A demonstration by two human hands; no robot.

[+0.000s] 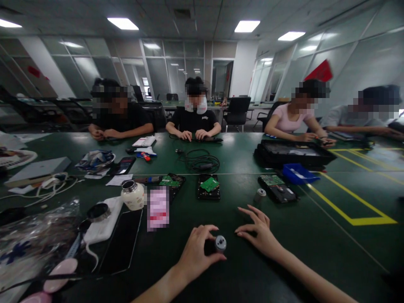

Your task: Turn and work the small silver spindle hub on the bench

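My left hand [195, 252] is closed around a small dark cylinder with a silver cap [219, 243], held just above the green table [240, 277]. My right hand [257, 231] rests beside it on the table, fingers spread, holding nothing, fingertips close to the cylinder. Beyond my hands lie three opened hard drives: one at the centre with a green circuit board [208, 186], one to its left [172, 182], one to the right [277, 187]. A small metal cylinder [259, 195] stands near the right drive.
A white jar [133, 195], a black tablet [121, 242], a clear plastic bag [34, 235] and cables [47, 185] crowd the left. A blue tray [298, 173] and black case [293, 153] sit on the right. Several people work at the far side. Yellow tape lines [353, 219] mark the table.
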